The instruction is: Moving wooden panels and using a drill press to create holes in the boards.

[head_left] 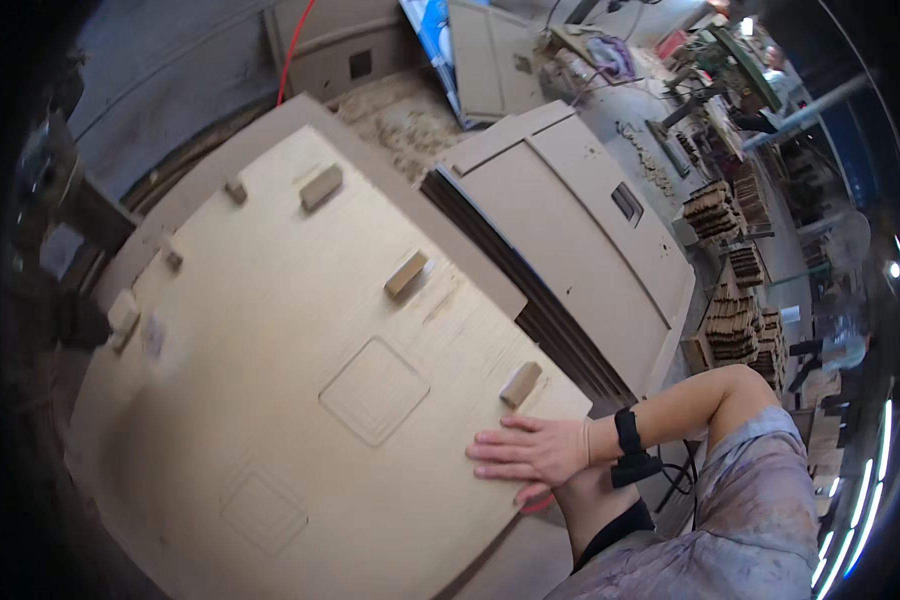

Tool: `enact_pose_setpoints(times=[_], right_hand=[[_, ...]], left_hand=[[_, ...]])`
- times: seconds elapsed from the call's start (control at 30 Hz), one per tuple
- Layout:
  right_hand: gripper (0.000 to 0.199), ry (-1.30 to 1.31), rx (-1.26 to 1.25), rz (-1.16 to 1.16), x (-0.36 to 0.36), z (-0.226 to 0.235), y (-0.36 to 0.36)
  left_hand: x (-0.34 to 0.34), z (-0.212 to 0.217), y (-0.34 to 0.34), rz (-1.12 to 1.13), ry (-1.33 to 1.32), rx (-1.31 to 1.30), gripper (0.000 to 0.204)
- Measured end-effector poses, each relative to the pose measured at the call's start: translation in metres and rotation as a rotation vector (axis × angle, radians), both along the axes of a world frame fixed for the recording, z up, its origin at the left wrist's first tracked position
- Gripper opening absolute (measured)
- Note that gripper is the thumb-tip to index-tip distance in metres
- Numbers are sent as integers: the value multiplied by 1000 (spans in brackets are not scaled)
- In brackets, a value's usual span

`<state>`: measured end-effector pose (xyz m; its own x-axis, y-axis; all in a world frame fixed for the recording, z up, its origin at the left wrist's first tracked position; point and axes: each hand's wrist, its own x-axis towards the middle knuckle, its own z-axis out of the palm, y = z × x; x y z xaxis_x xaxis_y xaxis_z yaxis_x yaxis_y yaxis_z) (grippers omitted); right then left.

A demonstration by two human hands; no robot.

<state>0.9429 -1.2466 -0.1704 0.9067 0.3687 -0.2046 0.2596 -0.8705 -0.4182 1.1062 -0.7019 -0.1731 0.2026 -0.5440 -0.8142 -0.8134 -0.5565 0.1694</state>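
Note:
My right hand point(535, 452) lies flat near the right edge of a large pale plywood board point(270, 340), fingers outstretched and nothing in its grasp. A black band point(630, 445) circles that wrist. Just above this hand sits a small wooden block point(521, 384), one of several fixed near the board's edges. Two rounded square outlines mark the board's face. My left forearm point(592, 508) shows below the right wrist; its hand is hidden around the board's edge. A bit of something red point(537, 502) peeks out beside my right thumb.
Right of the board leans a stack of brown panels point(570, 210), the front one with a small rectangular cutout. Sawdust point(400, 125) covers the floor behind. Piles of wooden pieces point(735, 325) and a person point(842, 350) are farther right. A red hose point(292, 50) hangs at the top.

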Motion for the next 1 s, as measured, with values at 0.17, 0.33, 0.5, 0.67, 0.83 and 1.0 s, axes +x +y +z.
enact_pose_setpoints(times=[0.17,0.33,0.5,0.67,0.83,1.0], right_hand=[[64,-15,38,48,-7,-1,-2],[64,-146,13,39,-14,1,1],[54,-490,98,-56,-18,-35,5],[40,-756,136,-450,-71,-33,-5],[35,-959,154,-1056,-187,-9,-34],[32,-820,492,-1862,-290,-80,-132]], left_hand=[[-9,-11,14,-73,-133,-189,55],[-33,-60,29,660,-12,-805,56],[-20,-28,17,-27,-386,-689,63],[-25,-32,19,4,-652,-651,65],[-50,-49,21,174,-1089,-838,56],[-49,-48,3,249,-1095,-918,52]])
